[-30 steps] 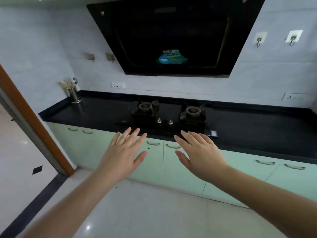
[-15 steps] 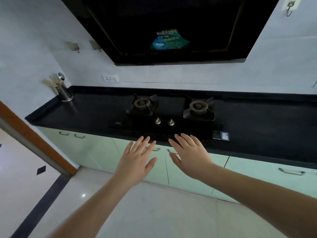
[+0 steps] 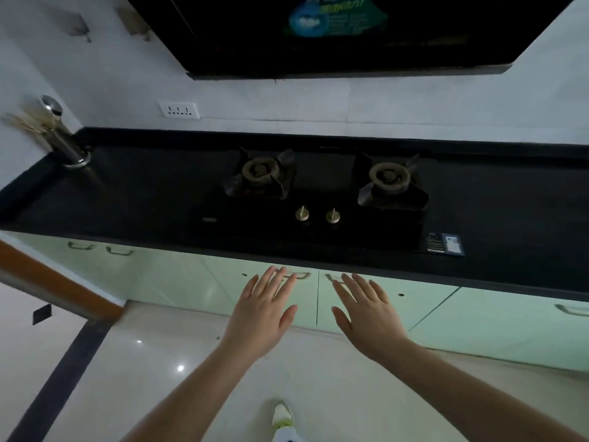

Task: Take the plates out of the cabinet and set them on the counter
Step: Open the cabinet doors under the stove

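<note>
Reaching toward the two middle cabinet doors [image 3: 360,311], you are at the opening step. Your left hand [image 3: 261,317] and right hand [image 3: 369,317] are spread wide, fingers splayed, holding nothing, each near a door handle [image 3: 302,275]. No plates are in view; they are presumably behind these closed doors. Next, hook a handle with each hand and pull the doors outward, stepping back enough to let them swing. Above, the black counter [image 3: 143,199] carries a gas stove [image 3: 318,199] in the middle and a utensil holder [image 3: 68,145] at far left, so plates should go on bare counter beside the burners.
</note>
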A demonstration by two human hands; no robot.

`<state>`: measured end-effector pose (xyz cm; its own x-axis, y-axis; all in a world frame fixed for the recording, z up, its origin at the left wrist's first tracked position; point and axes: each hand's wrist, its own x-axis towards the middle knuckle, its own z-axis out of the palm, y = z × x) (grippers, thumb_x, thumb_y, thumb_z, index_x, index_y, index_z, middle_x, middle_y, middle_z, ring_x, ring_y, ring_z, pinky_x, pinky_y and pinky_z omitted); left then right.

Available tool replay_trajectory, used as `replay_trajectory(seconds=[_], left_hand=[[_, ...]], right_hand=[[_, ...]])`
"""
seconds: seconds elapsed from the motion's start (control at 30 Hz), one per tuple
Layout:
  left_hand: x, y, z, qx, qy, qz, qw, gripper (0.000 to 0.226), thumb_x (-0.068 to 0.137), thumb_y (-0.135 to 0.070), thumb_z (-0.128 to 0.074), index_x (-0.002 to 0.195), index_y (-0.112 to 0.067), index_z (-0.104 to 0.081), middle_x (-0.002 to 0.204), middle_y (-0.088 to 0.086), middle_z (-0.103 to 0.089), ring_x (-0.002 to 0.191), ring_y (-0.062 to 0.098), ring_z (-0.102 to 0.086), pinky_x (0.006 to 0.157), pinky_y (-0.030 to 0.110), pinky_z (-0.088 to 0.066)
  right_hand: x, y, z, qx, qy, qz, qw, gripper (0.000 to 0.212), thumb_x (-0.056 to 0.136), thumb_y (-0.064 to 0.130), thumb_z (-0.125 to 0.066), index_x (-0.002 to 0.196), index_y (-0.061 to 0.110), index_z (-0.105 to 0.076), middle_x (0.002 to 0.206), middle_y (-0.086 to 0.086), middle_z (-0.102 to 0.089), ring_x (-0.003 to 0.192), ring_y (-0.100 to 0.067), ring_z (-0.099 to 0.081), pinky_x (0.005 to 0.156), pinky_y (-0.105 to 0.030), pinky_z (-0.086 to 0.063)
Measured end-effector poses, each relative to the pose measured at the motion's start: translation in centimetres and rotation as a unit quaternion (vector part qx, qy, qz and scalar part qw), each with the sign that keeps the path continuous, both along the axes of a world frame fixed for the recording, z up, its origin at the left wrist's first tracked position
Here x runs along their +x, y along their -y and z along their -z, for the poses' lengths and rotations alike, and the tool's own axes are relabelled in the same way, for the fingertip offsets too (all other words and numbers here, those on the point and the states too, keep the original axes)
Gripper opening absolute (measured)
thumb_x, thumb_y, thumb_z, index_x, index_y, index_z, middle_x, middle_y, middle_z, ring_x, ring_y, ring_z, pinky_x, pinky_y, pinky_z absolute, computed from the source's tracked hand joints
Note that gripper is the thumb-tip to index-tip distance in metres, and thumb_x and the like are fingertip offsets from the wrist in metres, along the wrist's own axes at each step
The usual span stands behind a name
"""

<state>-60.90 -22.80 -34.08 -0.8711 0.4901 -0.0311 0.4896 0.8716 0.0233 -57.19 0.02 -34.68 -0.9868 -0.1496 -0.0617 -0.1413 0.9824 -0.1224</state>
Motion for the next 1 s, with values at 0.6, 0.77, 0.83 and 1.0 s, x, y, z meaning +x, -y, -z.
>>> replay_trajectory(seconds=[0.6,0.77,0.83,1.0], left_hand=[[-8.9,-1.2,10.1,-0.016,0.093,0.086,0.992,0.06,0.098,-0.043,-0.035,0.148,-0.011,-0.042,0.153,0.009,-0.043,0.141,0.028,-0.039,0.112,0.045,-0.034],[-10.2,-2.8,14.4,-0.039,0.135,0.055,0.988,0.063,0.102,-0.045,-0.026,0.156,-0.013,-0.02,0.162,0.008,-0.023,0.15,0.026,-0.016,0.119,0.039,-0.008],[-11.0,-3.1,16.1,-0.051,0.149,0.043,0.987,0.064,0.103,-0.045,-0.024,0.157,-0.012,-0.01,0.165,0.008,-0.012,0.151,0.025,-0.006,0.119,0.037,-0.001],[-12.8,-4.0,19.2,-0.067,0.195,0.008,0.979,0.068,0.103,-0.046,-0.024,0.156,-0.011,0.002,0.166,0.007,0.001,0.151,0.022,0.004,0.12,0.037,0.002]], right_hand=[[-4.5,0.5,9.7,-0.05,0.115,0.052,0.991,0.063,0.1,0.049,-0.017,0.155,0.019,-0.013,0.163,0.002,-0.014,0.15,-0.017,0.0,0.117,-0.033,0.01],[-7.5,-0.3,13.0,-0.041,0.14,0.051,0.988,0.063,0.1,0.048,-0.019,0.154,0.015,-0.016,0.162,-0.002,-0.018,0.15,-0.02,-0.006,0.119,-0.036,0.003],[-8.9,-0.3,14.2,-0.04,0.154,0.054,0.986,0.063,0.1,0.047,-0.021,0.153,0.013,-0.018,0.161,-0.004,-0.021,0.149,-0.021,-0.009,0.12,-0.039,-0.003],[-11.9,-0.4,17.2,-0.041,0.194,0.068,0.978,0.065,0.1,0.048,-0.027,0.152,0.011,-0.017,0.159,-0.007,-0.023,0.148,-0.023,-0.013,0.12,-0.041,-0.009]])
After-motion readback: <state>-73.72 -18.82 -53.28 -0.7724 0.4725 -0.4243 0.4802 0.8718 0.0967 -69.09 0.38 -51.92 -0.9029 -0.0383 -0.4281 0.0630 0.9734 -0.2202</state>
